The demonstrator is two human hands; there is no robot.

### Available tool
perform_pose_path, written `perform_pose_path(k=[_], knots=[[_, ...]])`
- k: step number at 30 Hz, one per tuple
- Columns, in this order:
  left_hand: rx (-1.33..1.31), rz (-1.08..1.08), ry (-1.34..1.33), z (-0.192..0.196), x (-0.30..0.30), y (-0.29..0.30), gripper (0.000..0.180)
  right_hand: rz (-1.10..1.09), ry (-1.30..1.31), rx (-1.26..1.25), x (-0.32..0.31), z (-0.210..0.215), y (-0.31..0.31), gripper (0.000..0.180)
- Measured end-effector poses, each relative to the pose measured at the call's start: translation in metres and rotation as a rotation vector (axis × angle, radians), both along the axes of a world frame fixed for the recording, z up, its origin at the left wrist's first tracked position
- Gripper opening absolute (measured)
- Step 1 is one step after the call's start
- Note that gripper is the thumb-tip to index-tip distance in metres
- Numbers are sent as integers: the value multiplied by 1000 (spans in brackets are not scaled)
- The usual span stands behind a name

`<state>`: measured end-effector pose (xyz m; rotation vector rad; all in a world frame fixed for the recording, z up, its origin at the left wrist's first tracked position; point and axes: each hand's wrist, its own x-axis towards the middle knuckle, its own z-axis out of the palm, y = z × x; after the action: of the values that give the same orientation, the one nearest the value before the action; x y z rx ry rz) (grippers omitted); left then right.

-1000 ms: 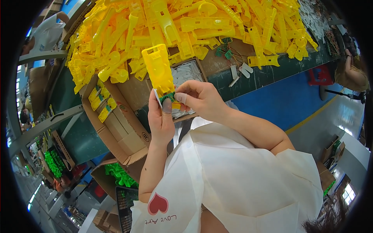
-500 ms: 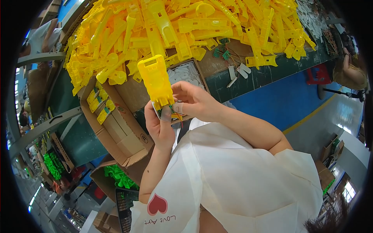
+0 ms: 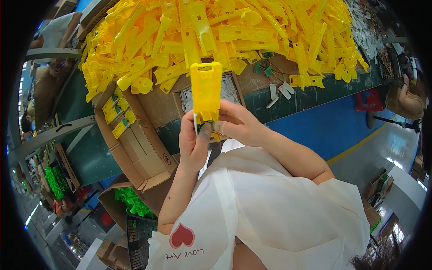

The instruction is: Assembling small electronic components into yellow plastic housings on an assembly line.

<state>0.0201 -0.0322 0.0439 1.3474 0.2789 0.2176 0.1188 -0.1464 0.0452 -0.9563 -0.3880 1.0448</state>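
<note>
A yellow plastic housing part (image 3: pixel 206 92) stands up from between my two hands, its open loop end pointing away from me. My left hand (image 3: pixel 192 141) is closed on its near end, the thumb lying over a small green circuit board (image 3: pixel 204 128). From the other side my right hand (image 3: pixel 236 123) closes on the same end, thumb and fingertips pinching close to the board and thin reddish wires. A white edge shows along the housing's left side. The fingers partly hide the board and the wires.
A large heap of yellow plastic parts (image 3: pixel 148 45) covers the far bench. Behind my hands lies a shallow box of white pieces (image 3: pixel 230 92). At left, an open cardboard box (image 3: pixel 139 157) holds several yellow parts with boards. Wired green boards (image 3: pixel 265 67) lie at right.
Both hands and the yellow housing have shifted right in the picture, and the housing now stands straighter. The grip looks much the same; the view has also moved slightly.
</note>
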Motion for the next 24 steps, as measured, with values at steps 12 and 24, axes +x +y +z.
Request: perform_pose_path(k=[12, 24], knots=[[199, -151, 26, 8, -8, 4, 40, 67, -388, -231, 2, 10, -3, 25], [-383, 1, 101, -10, 8, 7, 38, -290, -1002, -427, 3, -9, 3, 39]])
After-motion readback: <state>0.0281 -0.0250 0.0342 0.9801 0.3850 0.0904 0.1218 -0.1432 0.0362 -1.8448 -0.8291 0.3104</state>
